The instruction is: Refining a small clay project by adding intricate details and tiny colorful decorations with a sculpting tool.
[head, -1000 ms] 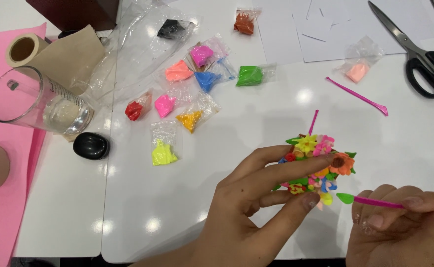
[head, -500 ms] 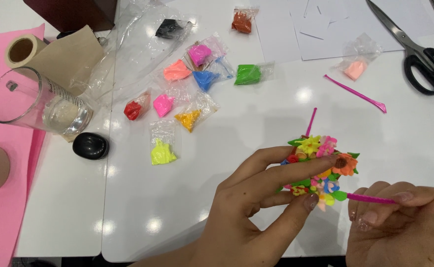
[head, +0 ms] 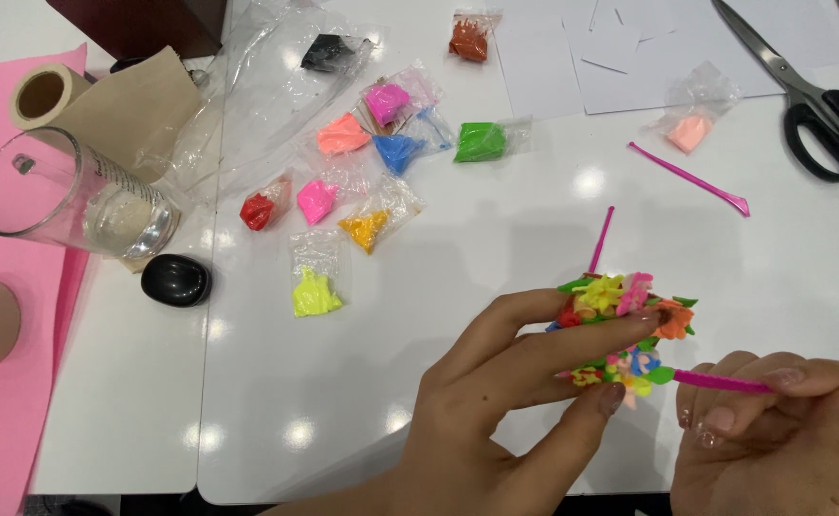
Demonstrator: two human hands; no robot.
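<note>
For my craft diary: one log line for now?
left hand: pinches clay flower bunch | right hand: pink tool at bunch

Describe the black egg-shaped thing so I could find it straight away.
Start at the clear glass jar lying on its side at the left of the white table. Just below its base, right of the pink sheet, sits the black pebble. It alone is smooth, glossy and unbagged, unlike the clay bags to its right.
</note>
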